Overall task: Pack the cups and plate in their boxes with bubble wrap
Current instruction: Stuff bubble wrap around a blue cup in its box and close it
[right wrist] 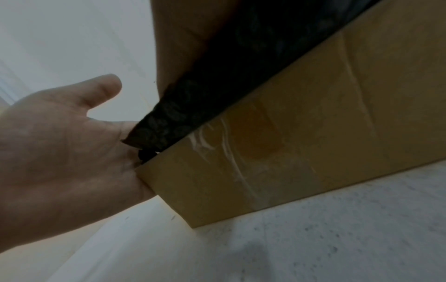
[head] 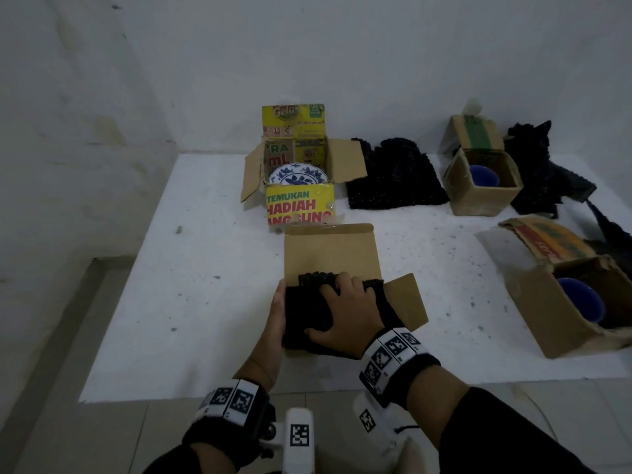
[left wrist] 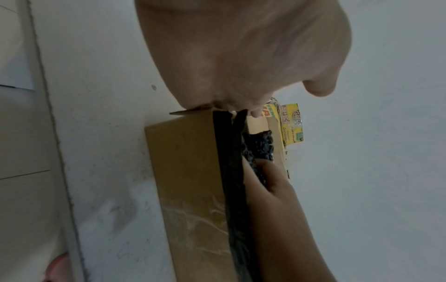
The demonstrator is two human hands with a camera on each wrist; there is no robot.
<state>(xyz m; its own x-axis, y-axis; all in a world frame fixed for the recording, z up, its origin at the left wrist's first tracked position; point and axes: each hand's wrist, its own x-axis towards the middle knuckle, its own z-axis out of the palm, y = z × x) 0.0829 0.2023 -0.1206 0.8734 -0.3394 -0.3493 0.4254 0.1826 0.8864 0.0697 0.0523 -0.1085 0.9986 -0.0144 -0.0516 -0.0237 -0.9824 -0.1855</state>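
Note:
A brown cardboard box point(head: 331, 254) stands near me with its lid flap up, stuffed with black bubble wrap point(head: 307, 316). My left hand point(head: 277, 309) lies flat against the box's left side, palm on the corner point(right wrist: 60, 152). Spread on top of the wrap, my right hand point(head: 345, 302) presses it down into the box; whatever lies under the wrap is hidden. The box wall point(left wrist: 188, 171) and the wrap's edge point(left wrist: 231, 171) show in the left wrist view. Farther back, a blue-and-white plate point(head: 297, 176) sits in a yellow printed box point(head: 299, 206).
Two open brown boxes at the right each hold a blue cup point(head: 484, 176) point(head: 579, 302). Loose black bubble wrap sheets lie at the back point(head: 393, 172) and far right point(head: 540, 165). The white table point(head: 191, 268) ends at a front edge just before my wrists.

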